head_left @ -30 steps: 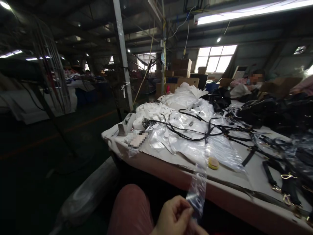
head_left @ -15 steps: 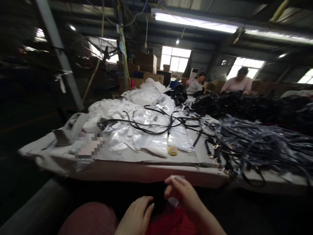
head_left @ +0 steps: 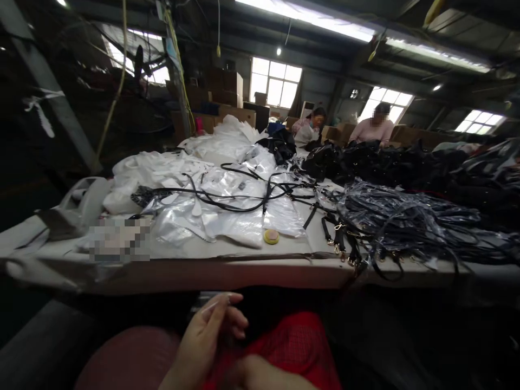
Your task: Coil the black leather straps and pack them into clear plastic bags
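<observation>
Dim workshop (head_left: pixel 323 73), right hand (head_left: pixel 255 371) blurred (grip unclear)

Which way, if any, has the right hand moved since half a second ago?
Yes: the right hand has moved lower in the view, farther from the table's front edge, which its fingers overlapped then.
</observation>
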`<act>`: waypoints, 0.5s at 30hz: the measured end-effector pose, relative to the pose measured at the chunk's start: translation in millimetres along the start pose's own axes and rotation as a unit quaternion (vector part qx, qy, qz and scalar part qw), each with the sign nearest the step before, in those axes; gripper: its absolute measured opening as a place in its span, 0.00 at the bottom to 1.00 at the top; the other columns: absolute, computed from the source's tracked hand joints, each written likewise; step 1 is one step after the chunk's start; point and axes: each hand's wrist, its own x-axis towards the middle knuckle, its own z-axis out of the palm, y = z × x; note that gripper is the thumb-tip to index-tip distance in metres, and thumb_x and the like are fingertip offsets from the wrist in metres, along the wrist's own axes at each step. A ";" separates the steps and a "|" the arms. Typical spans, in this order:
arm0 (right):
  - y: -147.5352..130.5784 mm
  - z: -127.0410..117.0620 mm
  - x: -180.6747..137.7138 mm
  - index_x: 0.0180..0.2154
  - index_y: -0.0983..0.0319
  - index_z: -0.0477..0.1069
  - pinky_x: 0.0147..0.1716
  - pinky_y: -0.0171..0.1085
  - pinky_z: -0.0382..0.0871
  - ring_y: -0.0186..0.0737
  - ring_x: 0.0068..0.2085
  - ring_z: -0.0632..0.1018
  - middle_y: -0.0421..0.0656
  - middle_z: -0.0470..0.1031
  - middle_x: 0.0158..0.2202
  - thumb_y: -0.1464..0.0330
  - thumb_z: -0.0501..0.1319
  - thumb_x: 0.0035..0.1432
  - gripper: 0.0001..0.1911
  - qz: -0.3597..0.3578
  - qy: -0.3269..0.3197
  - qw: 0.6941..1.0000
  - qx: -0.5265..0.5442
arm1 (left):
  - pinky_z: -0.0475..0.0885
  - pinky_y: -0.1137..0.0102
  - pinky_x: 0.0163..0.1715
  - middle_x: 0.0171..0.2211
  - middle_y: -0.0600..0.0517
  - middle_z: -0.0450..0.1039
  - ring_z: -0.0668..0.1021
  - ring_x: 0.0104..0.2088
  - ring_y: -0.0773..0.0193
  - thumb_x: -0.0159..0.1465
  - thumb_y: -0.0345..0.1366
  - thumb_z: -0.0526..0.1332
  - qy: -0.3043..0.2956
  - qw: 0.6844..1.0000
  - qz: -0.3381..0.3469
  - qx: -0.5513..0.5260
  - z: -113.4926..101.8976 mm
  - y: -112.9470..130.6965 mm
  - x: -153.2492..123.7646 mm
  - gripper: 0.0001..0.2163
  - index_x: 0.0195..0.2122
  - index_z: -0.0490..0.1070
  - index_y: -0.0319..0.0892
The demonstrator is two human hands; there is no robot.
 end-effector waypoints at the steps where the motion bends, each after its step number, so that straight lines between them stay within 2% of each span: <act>1: 1.6 -1.6 0.2 0.30 0.55 0.81 0.37 0.37 0.72 0.43 0.34 0.80 0.36 0.80 0.27 0.61 0.63 0.55 0.09 0.007 0.002 1.000 -0.008 | 0.68 0.77 0.21 0.22 0.52 0.77 0.75 0.18 0.69 0.56 0.55 0.67 -0.006 1.000 0.003 0.003 -0.2 3.9 -3.1 0.24 0.40 0.73 0.38; 3: 3.2 -8.6 -1.4 0.31 0.59 0.81 0.41 0.40 0.72 0.45 0.36 0.80 0.41 0.81 0.31 0.62 0.61 0.56 0.11 0.008 -0.002 1.000 -0.004 | 0.67 0.77 0.18 0.22 0.53 0.77 0.74 0.17 0.69 0.59 0.56 0.63 -0.020 1.000 0.004 0.000 -1.0 8.4 -9.3 0.25 0.46 0.71 0.39; 4: 3.1 -14.3 -2.6 0.35 0.60 0.81 0.45 0.43 0.71 0.48 0.40 0.79 0.44 0.81 0.35 0.62 0.61 0.56 0.12 0.006 -0.004 1.000 0.004 | 0.66 0.77 0.17 0.21 0.53 0.76 0.74 0.15 0.69 0.60 0.57 0.61 -0.041 0.999 0.005 0.004 -2.1 9.0 -11.5 0.27 0.48 0.70 0.39; 5: 2.2 -21.3 -3.7 0.40 0.61 0.80 0.49 0.46 0.69 0.50 0.45 0.78 0.46 0.81 0.40 0.61 0.62 0.55 0.14 0.001 0.000 1.000 0.017 | 0.65 0.77 0.16 0.21 0.53 0.76 0.73 0.14 0.69 0.61 0.58 0.59 -0.073 0.997 0.002 0.016 -4.0 8.8 -12.9 0.28 0.50 0.70 0.38; 6: 0.7 -29.4 -4.6 0.47 0.61 0.77 0.53 0.48 0.66 0.52 0.50 0.76 0.48 0.79 0.47 0.61 0.65 0.52 0.20 -0.010 -0.009 0.999 0.036 | 0.64 0.77 0.14 0.20 0.53 0.75 0.72 0.13 0.70 0.61 0.59 0.58 -0.107 0.994 0.002 0.030 -6.7 8.1 -13.7 0.29 0.51 0.70 0.37; 8: -4.8 -46.4 -6.1 0.57 0.59 0.70 0.55 0.50 0.65 0.53 0.54 0.74 0.49 0.75 0.54 0.55 0.64 0.53 0.31 -0.029 -0.033 0.993 0.105 | 0.65 0.77 0.16 0.22 0.52 0.76 0.72 0.14 0.70 0.62 0.58 0.57 -0.190 0.978 -0.016 0.080 -13.4 5.8 -14.7 0.29 0.52 0.71 0.37; 9: -8.6 -54.0 -7.2 0.58 0.58 0.70 0.56 0.51 0.64 0.54 0.56 0.73 0.50 0.74 0.56 0.53 0.64 0.53 0.32 -0.038 -0.029 0.985 0.167 | 0.66 0.77 0.16 0.23 0.52 0.76 0.72 0.14 0.71 0.63 0.58 0.56 -0.224 0.968 -0.026 0.108 -16.5 4.6 -15.6 0.29 0.52 0.71 0.37; 12: -20.7 -67.9 -11.8 0.50 0.58 0.77 0.53 0.50 0.67 0.53 0.51 0.77 0.51 0.78 0.51 0.51 0.67 0.52 0.27 -0.033 0.052 0.962 0.266 | 0.67 0.77 0.19 0.26 0.52 0.76 0.71 0.15 0.73 0.68 0.53 0.52 -0.287 0.937 -0.049 0.194 -22.4 0.6 -20.1 0.25 0.53 0.71 0.38; 15: -27.3 -70.5 -13.3 0.42 0.59 0.80 0.41 0.42 0.74 0.44 0.37 0.79 0.49 0.82 0.39 0.52 0.69 0.52 0.21 0.006 0.153 0.957 0.246 | 0.70 0.76 0.24 0.29 0.52 0.77 0.74 0.20 0.71 0.71 0.45 0.49 -0.316 0.904 -0.044 0.284 -26.6 -6.1 -23.6 0.19 0.51 0.72 0.39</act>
